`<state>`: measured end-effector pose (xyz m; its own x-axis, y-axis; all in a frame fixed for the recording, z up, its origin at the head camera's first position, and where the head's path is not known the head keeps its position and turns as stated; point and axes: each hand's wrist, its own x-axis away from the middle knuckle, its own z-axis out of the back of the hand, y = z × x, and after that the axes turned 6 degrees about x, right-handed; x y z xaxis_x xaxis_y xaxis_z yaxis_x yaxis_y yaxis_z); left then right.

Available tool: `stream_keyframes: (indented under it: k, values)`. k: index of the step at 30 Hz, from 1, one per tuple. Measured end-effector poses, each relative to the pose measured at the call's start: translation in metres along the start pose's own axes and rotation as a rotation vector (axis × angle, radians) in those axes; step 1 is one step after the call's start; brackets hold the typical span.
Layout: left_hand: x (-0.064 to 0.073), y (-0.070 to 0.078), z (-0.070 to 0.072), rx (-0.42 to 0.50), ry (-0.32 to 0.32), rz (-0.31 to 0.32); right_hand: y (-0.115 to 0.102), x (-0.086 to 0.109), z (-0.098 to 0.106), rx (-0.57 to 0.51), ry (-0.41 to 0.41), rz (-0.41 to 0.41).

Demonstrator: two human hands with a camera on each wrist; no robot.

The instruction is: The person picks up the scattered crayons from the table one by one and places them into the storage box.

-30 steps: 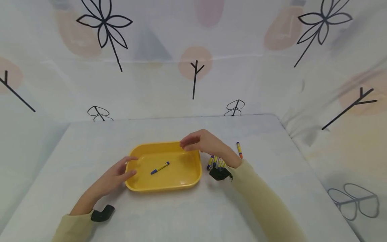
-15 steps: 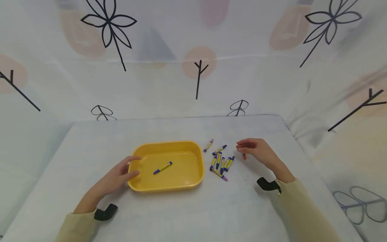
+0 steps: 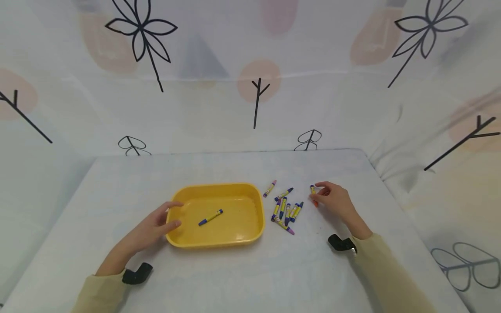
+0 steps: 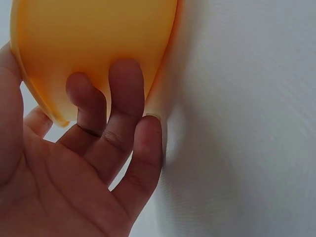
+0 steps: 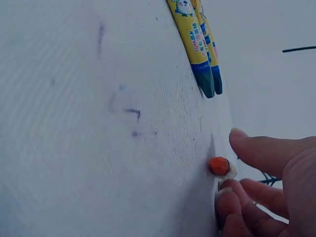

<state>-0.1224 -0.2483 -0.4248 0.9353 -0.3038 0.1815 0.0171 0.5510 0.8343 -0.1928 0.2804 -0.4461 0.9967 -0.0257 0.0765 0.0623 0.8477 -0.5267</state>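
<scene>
My left hand (image 3: 154,224) holds the left end of a shallow yellow tray (image 3: 215,244); thumb and index finger reach over the rim, and in the left wrist view other fingers rest against the outer wall (image 4: 94,34). A single blue crayon (image 3: 210,217) lies inside the tray. At the right, my right hand (image 3: 334,200) is around an orange crayon (image 3: 312,189) lying on the table. In the right wrist view its orange tip (image 5: 218,165) shows between the thumb (image 5: 256,148), which stands a little apart from it, and the bent fingers close beside it.
Several crayons (image 3: 287,213) in yellow wrappers lie in a loose pile between the tray and my right hand. A pink crayon (image 3: 269,188) lies slightly apart, near the tray's far right corner. Printed cloth (image 3: 211,108) hangs behind the white table (image 3: 235,278).
My right hand has moved right, from over the tray's far right corner to the orange crayon, uncovering the crayon pile. My left hand stays at the tray.
</scene>
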Motion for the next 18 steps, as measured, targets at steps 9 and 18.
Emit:
stream_keyframes:
  k: [9,18]
  values:
    - [-0.001,-0.001,0.000,0.002,-0.002,-0.021,-0.014,-0.001,0.000,0.030,-0.004,-0.083]
    - [-0.002,-0.001,0.000,0.005,-0.011,-0.015,-0.018,0.000,0.004,-0.014,-0.019,-0.089]
